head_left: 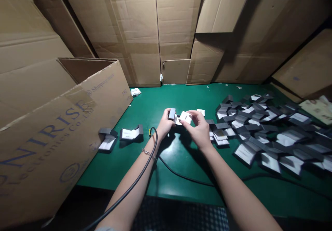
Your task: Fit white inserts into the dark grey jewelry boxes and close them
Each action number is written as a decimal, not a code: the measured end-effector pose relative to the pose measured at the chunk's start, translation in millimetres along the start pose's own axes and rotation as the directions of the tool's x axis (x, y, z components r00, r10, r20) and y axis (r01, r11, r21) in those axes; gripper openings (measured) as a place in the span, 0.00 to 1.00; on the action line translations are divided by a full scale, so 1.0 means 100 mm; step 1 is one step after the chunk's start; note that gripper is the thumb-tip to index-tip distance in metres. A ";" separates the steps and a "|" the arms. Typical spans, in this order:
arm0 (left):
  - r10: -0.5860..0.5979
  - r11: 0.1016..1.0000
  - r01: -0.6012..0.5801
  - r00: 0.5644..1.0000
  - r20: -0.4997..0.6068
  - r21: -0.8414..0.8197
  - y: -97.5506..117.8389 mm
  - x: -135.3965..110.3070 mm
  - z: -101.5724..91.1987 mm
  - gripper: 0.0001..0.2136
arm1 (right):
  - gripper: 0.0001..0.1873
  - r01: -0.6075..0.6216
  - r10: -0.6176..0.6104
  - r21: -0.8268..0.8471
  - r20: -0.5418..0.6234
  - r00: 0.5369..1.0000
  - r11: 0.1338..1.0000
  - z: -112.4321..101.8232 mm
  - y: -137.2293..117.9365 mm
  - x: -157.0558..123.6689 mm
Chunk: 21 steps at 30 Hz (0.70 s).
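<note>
Over the middle of the green table, my left hand (165,123) grips a small dark box (172,114) whose lid stands raised. My right hand (199,129) pinches a small white piece (185,117) at the right side of that box; whether it is a folded paper or an insert I cannot make out. Left of my hands, two open dark boxes with white insides rest on the table, one box (131,133) nearer me and another box (107,139) against the carton. A small white piece (200,112) lies just beyond my right hand.
Many open dark boxes (269,120) crowd the table's right side. At left stands a large printed cardboard carton (103,103). Cardboard panels (135,26) wall off the back. A black cable (181,176) loops over my left forearm and across the green table (155,99).
</note>
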<state>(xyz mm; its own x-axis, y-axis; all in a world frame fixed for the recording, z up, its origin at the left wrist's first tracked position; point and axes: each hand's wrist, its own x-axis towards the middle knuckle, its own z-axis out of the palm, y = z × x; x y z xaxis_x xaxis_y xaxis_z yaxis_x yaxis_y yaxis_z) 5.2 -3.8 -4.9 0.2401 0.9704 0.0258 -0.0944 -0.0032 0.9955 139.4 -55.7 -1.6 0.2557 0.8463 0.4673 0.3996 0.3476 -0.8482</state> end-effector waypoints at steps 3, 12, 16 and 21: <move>0.035 0.994 -0.030 0.999 0.041 -0.107 0.00 -0.02 -0.02 0.30 | 0.18 0.354 -0.357 -0.328 0.053 0.932 0.876 -0.04 0.01 -0.02; 0.030 0.990 -0.015 0.994 0.104 -0.141 0.11 -0.08 0.02 0.31 | 0.18 0.504 -0.492 -0.374 0.135 0.860 0.778 -0.11 0.04 0.06; 0.042 0.992 -0.030 0.995 0.094 -0.126 0.14 -0.09 0.04 0.31 | 0.18 0.520 -0.495 -0.348 0.164 0.853 0.780 -0.11 0.06 0.05; 0.074 0.993 -0.065 0.993 0.095 -0.094 0.12 -0.08 0.04 0.31 | 0.18 0.501 -0.459 -0.340 0.201 0.865 0.796 -0.13 0.02 0.06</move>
<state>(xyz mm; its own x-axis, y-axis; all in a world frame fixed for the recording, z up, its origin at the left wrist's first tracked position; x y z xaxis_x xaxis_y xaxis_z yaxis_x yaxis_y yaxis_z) 6.0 -12.1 7.2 0.3236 0.9400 0.1080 -0.2000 -0.0436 0.9788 152.5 -55.4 2.8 -0.1395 0.6540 0.7435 0.7454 0.5636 -0.3559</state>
